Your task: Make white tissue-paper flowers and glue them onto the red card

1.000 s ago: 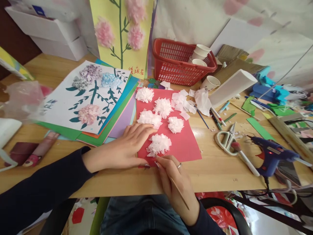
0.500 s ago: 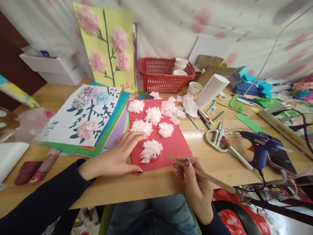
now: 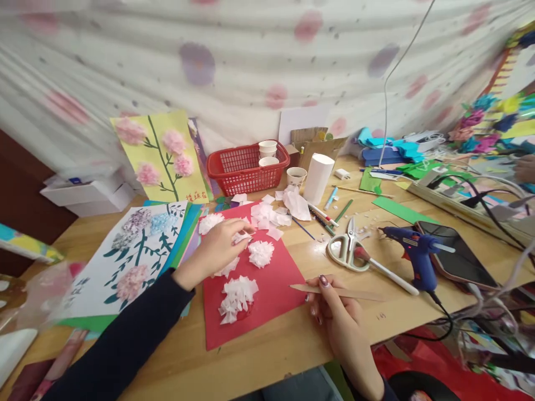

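A sheet of red paper [image 3: 271, 301] lies in front of me with several white tissue-paper flowers on it. The nearest tissue flower [image 3: 239, 298] has a gap at its lower right, where red shows. My left hand [image 3: 221, 245] reaches over the upper part of the sheet, fingers apart and slightly curved, partly hiding the flowers beneath. Just beyond its fingertips are loose white tissue pieces [image 3: 267, 216]. My right hand [image 3: 336, 312] pinches a flat wooden stick [image 3: 355, 293], its pointed tip aimed left over the red sheet's right edge.
To the right lie scissors [image 3: 345, 250], a white-handled brush [image 3: 393, 275], a blue glue gun [image 3: 418, 248] and a phone [image 3: 455, 253]. Behind stand a red basket [image 3: 246, 175], a paper cup [image 3: 296, 177] and a white roll [image 3: 319, 178]. Flower pictures [image 3: 96, 273] lie left. Another person's hand [image 3: 524, 167] shows far right.
My left hand has left the red sheet's lower left edge and moved forward over the upper flowers. My right hand keeps the stick near the right edge. The view has tilted up and rightward.
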Demonstrator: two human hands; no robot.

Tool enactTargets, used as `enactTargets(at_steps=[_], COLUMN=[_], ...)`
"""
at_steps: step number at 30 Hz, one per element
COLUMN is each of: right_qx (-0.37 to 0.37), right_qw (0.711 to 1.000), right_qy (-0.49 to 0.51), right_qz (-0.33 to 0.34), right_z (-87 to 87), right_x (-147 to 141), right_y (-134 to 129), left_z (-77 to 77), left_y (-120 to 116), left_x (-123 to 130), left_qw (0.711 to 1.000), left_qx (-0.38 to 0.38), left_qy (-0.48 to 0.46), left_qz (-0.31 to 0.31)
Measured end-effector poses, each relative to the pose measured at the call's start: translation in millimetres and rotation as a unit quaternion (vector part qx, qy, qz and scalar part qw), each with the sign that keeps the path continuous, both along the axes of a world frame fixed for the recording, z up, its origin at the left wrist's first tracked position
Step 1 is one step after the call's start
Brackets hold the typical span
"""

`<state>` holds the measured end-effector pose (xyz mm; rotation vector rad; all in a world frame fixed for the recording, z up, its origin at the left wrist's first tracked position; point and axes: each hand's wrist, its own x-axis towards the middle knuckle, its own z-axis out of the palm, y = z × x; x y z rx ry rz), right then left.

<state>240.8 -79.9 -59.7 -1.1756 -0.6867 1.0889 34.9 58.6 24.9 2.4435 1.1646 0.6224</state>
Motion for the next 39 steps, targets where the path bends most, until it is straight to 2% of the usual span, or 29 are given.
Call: enactTargets(at_steps=[2,4,6,10,12,14,16,18,20,22,26,29,32,37,39], right_qx=[-0.003,-0.002,0.006,0.013,0.013,0.016,0.021,0.032,0.051,0.076,0.091,0.085,0.089,0.095,0.093], right_qw=[1.000,1.000,1.000,1.000,1.000,1.000,1.000,0.999,0.999,0.997,0.989,0.969,0.953,0.940,0.936], right_qy=[-0.005,-0.004,0.000,0.005,0.000,-0.005,-0.003,0.004,0.010,0.004,-0.087,-0.194,-0.260,-0.297,-0.308], right_qz=[0.004,0.006,0.003,0.005,0.013,0.019,0.022,0.018,0.010,0.011,0.075,0.124,0.132,0.142,0.143], right_z=[-0.7,-1.1,-1.1,0.1,0.8,1.2,1.6,2.6,4.2,6.0,8.2,10.4,14.0,14.8,13.0], right_x=[0,0,1,2,2,3,3,3,1,-3,-16,-24,-29,-35,-36], right_y=[-1,-2,-3,-5,-5,-6,-6,-8,-10,-12,-15,-14,-10,-4,-2], left_z=[-5.1,-12.9,-20.7,-27.2,-23.6,-15.9,-5.7,3.6,8.6,6.9,-10.4,-21.6,-24.1,-14.4,-9.0], left_y=[14,25,30,35,35,31,22,7,-12,-32,-58,-63,-63,-66,-69], left_x=[24,44,59,69,67,61,52,42,30,20,5,-1,-1,2,-2], left_qw=[0.997,0.989,0.984,0.986,0.992,0.999,0.991,0.973,0.958,0.954,0.954,0.949,0.948,0.948,0.960], left_qx=[0.011,0.032,0.033,0.012,0.001,-0.033,-0.106,-0.198,-0.267,-0.290,-0.293,-0.307,-0.308,-0.313,-0.277], left_qy=[0.054,0.121,0.162,0.156,0.116,0.025,-0.076,-0.117,-0.106,-0.074,-0.025,-0.023,-0.027,-0.015,0.003], left_qz=[-0.052,-0.074,-0.072,-0.052,-0.041,-0.023,-0.003,0.006,0.006,0.023,0.060,0.065,0.072,0.060,0.045])
